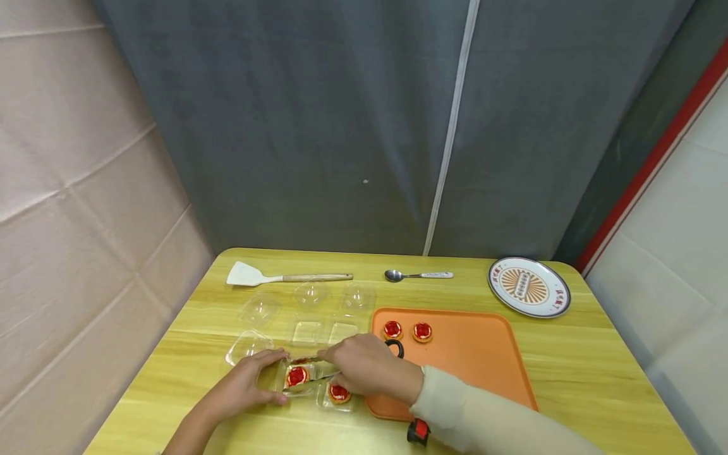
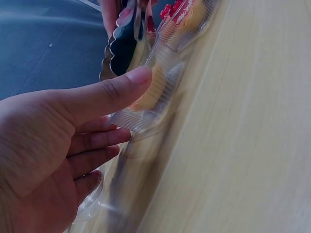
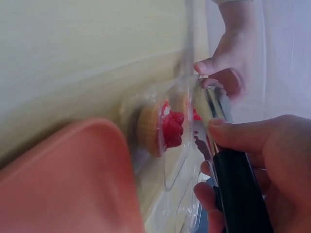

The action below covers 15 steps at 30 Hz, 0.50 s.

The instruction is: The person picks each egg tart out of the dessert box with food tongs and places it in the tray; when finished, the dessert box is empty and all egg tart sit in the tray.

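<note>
My right hand (image 1: 366, 366) grips metal tongs (image 3: 243, 194) with a black handle and scalloped tips. The tong arms lie on either side of a red-topped tart (image 1: 297, 376); whether they touch it I cannot tell. That tart sits in a clear plastic box (image 2: 133, 120). At the box's left side my left hand (image 1: 241, 385) holds the edge, thumb at the near corner and forefinger at the far one. Just right of it, a second tart (image 1: 339, 394) sits in another clear box, partly below my right hand.
An orange tray (image 1: 461, 354) with two tarts (image 1: 422, 332) is on the right. Clear boxes (image 1: 307, 332) and domed lids (image 1: 260, 308) lie beyond my hands. Along the back are a white spatula (image 1: 246, 275), a spoon (image 1: 394, 275) and a round plate (image 1: 529, 287).
</note>
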Available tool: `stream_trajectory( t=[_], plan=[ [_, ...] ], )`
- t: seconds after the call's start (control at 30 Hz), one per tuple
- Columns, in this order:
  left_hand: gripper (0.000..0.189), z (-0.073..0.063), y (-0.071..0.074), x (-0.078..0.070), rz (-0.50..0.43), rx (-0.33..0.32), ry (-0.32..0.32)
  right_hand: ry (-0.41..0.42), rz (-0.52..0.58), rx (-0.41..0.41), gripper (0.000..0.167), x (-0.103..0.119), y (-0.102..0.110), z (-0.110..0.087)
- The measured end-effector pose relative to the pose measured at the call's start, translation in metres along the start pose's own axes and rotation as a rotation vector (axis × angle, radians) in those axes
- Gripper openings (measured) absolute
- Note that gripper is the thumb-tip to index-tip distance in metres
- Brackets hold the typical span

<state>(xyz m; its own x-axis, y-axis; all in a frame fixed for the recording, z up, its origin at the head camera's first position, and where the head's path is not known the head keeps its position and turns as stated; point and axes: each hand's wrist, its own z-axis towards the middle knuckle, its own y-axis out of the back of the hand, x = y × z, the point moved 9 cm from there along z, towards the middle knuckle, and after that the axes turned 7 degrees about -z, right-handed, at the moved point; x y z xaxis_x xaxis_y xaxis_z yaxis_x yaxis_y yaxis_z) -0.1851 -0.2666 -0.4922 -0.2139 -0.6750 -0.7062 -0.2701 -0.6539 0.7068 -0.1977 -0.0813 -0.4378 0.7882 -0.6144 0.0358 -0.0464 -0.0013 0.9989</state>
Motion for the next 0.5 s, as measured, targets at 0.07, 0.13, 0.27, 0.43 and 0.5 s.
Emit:
stream_trajectory(
  t=[0.07,0.13,0.27,0.43,0.5],
  plan=[
    [0.087,0.0,0.0,0.0,-0.001,0.001,0.002,0.006,-0.032,0.008,0.05,0.004,-0.001,0.002],
    [0.088,0.0,-0.001,0.0,0.001,0.002,0.005,0.016,-0.076,0.015,0.049,0.009,-0.003,0.005],
    [0.088,0.0,-0.001,-0.001,0.006,0.004,-0.001,0.035,-0.15,0.008,0.043,0.015,-0.005,0.009],
    [0.087,0.0,0.0,-0.001,0.007,0.002,-0.01,0.03,-0.138,0.003,0.042,0.014,-0.002,0.009],
    [0.087,0.0,0.0,-0.002,0.006,0.002,-0.011,0.019,-0.1,0.01,0.043,0.011,0.0,0.007]
  ],
)
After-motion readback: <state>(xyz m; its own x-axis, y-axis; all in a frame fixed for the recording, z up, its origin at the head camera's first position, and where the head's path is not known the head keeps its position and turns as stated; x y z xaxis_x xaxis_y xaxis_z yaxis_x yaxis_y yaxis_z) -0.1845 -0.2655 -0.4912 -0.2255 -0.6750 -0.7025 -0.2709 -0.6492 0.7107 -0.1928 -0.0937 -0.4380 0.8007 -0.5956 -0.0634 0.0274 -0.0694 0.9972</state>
